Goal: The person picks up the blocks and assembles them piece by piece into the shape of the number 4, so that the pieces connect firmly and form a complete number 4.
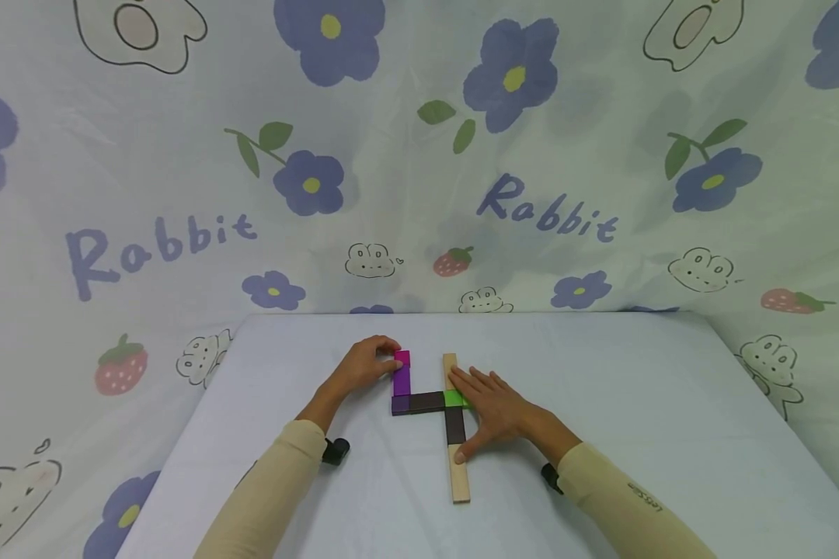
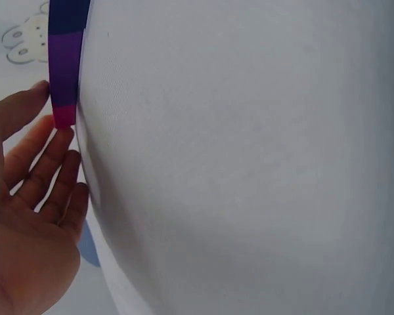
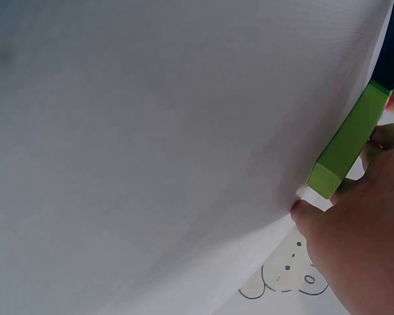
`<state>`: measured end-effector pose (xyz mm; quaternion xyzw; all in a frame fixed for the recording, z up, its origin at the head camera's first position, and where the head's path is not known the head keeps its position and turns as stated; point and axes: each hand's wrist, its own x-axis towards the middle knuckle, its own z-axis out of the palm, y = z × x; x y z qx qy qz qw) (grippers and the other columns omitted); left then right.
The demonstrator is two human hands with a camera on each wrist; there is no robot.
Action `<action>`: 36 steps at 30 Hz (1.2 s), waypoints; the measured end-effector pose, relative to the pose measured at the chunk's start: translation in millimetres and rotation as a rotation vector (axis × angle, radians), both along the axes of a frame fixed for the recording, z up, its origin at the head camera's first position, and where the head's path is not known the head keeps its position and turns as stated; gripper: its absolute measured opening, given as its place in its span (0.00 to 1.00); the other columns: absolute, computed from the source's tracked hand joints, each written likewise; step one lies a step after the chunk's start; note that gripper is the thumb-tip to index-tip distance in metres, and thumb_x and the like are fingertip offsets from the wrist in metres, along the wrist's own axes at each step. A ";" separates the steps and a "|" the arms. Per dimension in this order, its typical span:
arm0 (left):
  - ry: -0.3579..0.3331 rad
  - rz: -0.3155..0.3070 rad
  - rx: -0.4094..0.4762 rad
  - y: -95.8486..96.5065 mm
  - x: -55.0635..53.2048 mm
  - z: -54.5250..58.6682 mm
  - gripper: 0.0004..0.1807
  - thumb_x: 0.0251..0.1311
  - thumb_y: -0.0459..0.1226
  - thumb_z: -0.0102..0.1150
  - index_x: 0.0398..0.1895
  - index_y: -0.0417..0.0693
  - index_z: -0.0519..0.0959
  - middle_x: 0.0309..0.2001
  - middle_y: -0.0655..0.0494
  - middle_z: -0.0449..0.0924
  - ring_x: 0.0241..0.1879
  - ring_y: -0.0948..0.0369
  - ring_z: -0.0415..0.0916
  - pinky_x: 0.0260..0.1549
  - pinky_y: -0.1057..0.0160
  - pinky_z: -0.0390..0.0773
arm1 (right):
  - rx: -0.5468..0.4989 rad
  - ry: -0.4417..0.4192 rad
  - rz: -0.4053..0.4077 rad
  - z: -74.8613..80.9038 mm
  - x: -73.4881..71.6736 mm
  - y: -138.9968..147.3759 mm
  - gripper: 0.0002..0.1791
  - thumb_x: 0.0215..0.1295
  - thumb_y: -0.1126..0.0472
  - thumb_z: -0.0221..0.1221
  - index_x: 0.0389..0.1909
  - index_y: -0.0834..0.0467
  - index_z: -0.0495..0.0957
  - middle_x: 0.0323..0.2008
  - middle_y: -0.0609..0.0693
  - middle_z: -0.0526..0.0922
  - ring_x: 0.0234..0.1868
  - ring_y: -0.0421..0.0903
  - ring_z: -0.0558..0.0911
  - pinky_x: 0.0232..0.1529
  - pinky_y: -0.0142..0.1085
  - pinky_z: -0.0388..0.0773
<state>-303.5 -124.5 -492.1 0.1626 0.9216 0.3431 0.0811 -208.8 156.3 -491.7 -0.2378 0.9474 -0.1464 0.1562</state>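
At the upper end of a purple block [image 1: 402, 382] lies a magenta block [image 1: 403, 358]. My left hand [image 1: 365, 363] pinches the magenta end, thumb along its side and fingertips at its far end; the left wrist view shows the same hand [image 2: 39, 216] bent around it. A dark purple corner piece [image 1: 401, 404] joins a black block [image 1: 426, 401]. My right hand [image 1: 499, 407] spreads over the right part, partly covering a green block [image 1: 453, 398]. Its fingers reach the upper wooden block [image 1: 450, 361], and its thumb rests on the lower wooden block [image 1: 459, 475]. The right wrist view shows the green block's end [image 3: 351, 138] beside the hand.
Another dark block [image 1: 455, 425] lies between the green block and the lower wooden one. The blocks lie flat on a white-covered table [image 1: 252, 497]. A patterned cloth [image 1: 405, 194] with flowers and rabbits hangs behind the table's far edge.
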 end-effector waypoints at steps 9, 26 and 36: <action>0.001 -0.009 -0.004 1.9 0.3 0.5 0.17 0.64 0.38 0.67 0.55 0.45 0.82 0.54 0.49 0.81 0.59 0.49 0.74 0.64 0.47 0.70 | -0.011 -0.001 0.014 -0.3 1.0 1.9 0.76 0.36 0.22 0.71 0.82 0.50 0.45 0.81 0.47 0.45 0.81 0.53 0.43 0.76 0.55 0.39; 0.020 -0.036 -0.006 2.2 2.8 4.7 0.17 0.64 0.37 0.67 0.55 0.44 0.82 0.54 0.48 0.81 0.59 0.49 0.74 0.65 0.47 0.69 | -0.031 0.015 0.032 -0.8 0.7 2.7 0.75 0.37 0.21 0.70 0.82 0.50 0.46 0.81 0.47 0.45 0.80 0.54 0.45 0.76 0.55 0.40; 0.106 -0.133 -0.046 1.4 2.7 2.0 0.18 0.70 0.35 0.58 0.61 0.52 0.82 0.53 0.48 0.81 0.58 0.48 0.73 0.61 0.44 0.70 | -0.033 0.011 0.037 -1.2 0.3 3.2 0.75 0.37 0.22 0.71 0.82 0.51 0.45 0.81 0.48 0.45 0.80 0.54 0.44 0.76 0.55 0.40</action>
